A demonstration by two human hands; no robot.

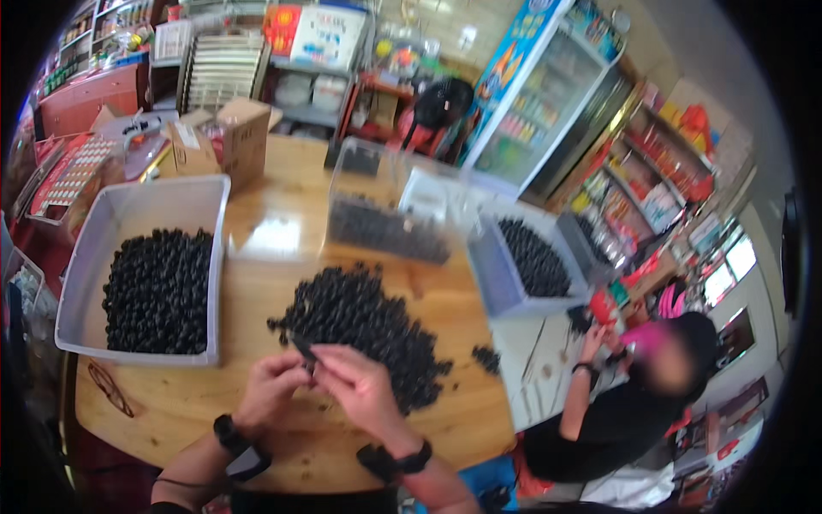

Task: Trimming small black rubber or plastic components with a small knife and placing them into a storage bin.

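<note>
Two chunky black wristbands (416, 460)

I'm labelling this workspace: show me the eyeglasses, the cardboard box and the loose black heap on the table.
Eyeglasses (110, 390): head view, middle of the pair.
Cardboard box (245, 147): head view, right-hand side panel.
Black heap (368, 324): head view, its middle.

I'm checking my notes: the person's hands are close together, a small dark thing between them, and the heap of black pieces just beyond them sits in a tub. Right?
Not quite: the head view shows the heap of black pieces loose on the wooden tabletop, not in a tub. The left hand and right hand are close together, a small dark thing between them.
</note>
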